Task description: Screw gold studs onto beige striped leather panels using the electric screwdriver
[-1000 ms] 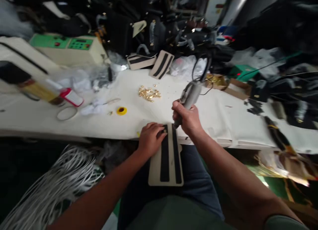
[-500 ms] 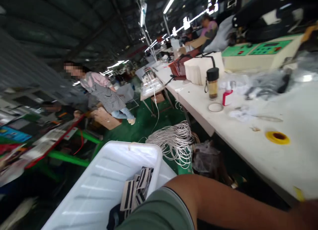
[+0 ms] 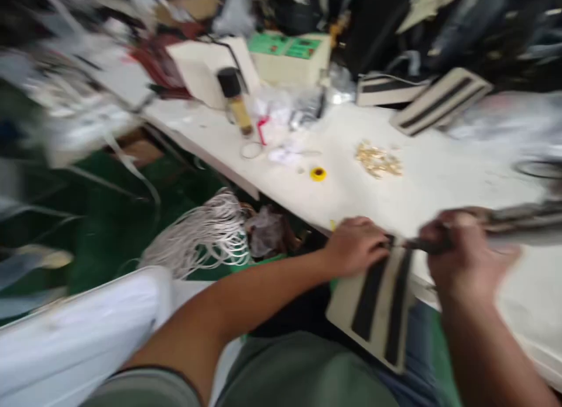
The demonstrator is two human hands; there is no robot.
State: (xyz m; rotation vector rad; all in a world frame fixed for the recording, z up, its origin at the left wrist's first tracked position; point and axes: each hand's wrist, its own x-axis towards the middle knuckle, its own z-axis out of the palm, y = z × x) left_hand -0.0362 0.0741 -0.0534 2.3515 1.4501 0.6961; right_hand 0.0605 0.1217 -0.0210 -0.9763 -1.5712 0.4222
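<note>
My left hand [image 3: 357,246] grips the upper left edge of a beige panel with black stripes [image 3: 383,304], its fingers bent over the edge. The panel tilts down past the table's front edge, over my lap. My right hand [image 3: 465,257] is wrapped around a long dark tool [image 3: 522,218] with a narrow tip. That tip meets the panel's upper end, close to my left fingers; blur hides whether it touches. Beyond my hands, small gold-coloured metal pieces [image 3: 378,160] lie in a loose pile on the white table [image 3: 342,202].
Two more striped panels [image 3: 441,101] lie at the back. A yellow roll [image 3: 318,174], a dark-lidded bottle [image 3: 237,102] and plastic bags stand further left. On the floor are coiled white cord [image 3: 206,234] and a white bin [image 3: 88,319].
My view has swung right and down toward the table. Both hands are now in sight, with the striped panel and the dark tool; the co-workers have left the view.
</note>
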